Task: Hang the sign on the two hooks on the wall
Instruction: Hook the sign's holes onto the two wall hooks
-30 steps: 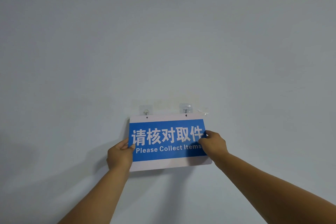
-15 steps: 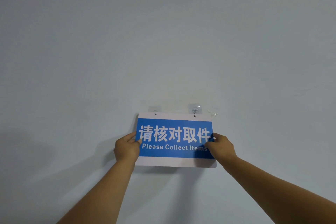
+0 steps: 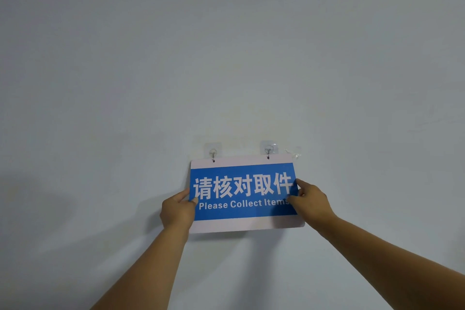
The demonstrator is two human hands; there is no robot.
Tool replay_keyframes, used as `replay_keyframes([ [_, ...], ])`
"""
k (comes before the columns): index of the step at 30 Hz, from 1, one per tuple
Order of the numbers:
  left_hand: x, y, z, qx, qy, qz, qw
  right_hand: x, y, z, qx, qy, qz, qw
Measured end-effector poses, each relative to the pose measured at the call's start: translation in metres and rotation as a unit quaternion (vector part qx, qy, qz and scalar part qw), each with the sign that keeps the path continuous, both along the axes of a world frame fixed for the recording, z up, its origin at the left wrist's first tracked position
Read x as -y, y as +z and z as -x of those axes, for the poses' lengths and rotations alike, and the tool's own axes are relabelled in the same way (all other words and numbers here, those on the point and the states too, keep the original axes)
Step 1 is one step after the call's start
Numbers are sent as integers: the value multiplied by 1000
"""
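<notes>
A blue and white sign reading "Please Collect Items" lies flat against the wall, just below two clear adhesive hooks. The left hook and the right hook each line up with a small hole at the sign's top edge, and the metal tips seem to reach into the holes. My left hand grips the sign's left edge, thumb on the front. My right hand pinches the right edge.
The wall is plain pale grey. A scrap of clear adhesive film sticks to it right of the right hook. Shadows of my arms fall to the lower left.
The sign dipped so that its top edge now sits under both hooks, with the holes at the hook tips. Both hands kept their hold on the edges.
</notes>
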State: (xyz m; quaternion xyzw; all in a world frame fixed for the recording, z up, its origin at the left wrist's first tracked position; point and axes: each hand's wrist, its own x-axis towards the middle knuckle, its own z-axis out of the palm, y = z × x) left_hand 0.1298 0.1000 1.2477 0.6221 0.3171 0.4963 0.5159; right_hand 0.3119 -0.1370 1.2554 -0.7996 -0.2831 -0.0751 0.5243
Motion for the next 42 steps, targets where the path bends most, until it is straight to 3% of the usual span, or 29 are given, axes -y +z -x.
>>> replay_keyframes([
  [8,9,-4,-2,-53,36,-107,992,-11,-11,-2,29,-33,9,999],
  [17,12,-12,-3,-90,7,-127,988,-27,-15,0,0,-31,17,999],
  [24,12,-15,-7,-116,-14,-111,987,-32,-17,-6,7,-51,48,998],
  [42,0,-23,-14,-95,-13,-66,993,-39,-24,-16,3,-51,-13,999],
])
